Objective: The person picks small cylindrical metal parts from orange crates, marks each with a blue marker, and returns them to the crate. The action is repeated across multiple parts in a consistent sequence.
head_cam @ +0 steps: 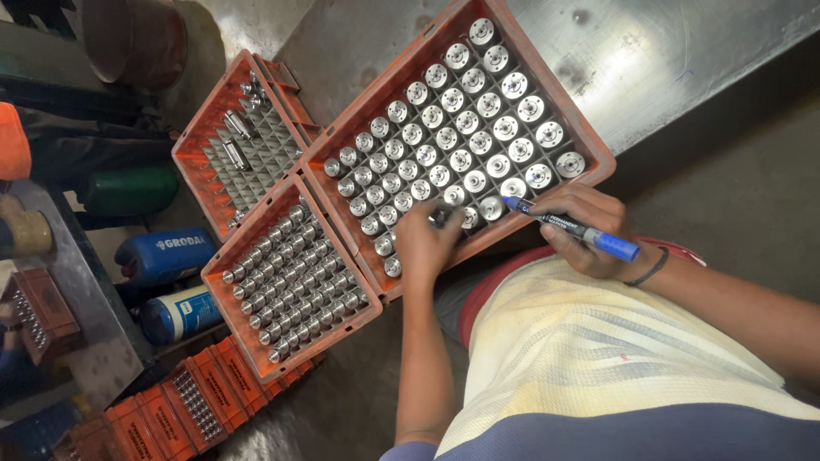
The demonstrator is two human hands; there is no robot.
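An orange grid crate (589, 145) full of round silver metal parts (478, 141) rests on a steel table in front of me. My left hand (424, 245) reaches into the crate's near edge, its fingers closed around one silver part (442, 217). My right hand (589, 230) holds a blue marker (571, 227) with its tip pointing at a part near the crate's near right corner.
Two more orange crates lie to the left: one (231, 299) full of metal cylinders, one (192, 162) nearly empty with a few cylinders. Blue canisters (162, 252), a green cylinder (128, 189) and stacked orange crates (171, 410) sit lower left on the floor.
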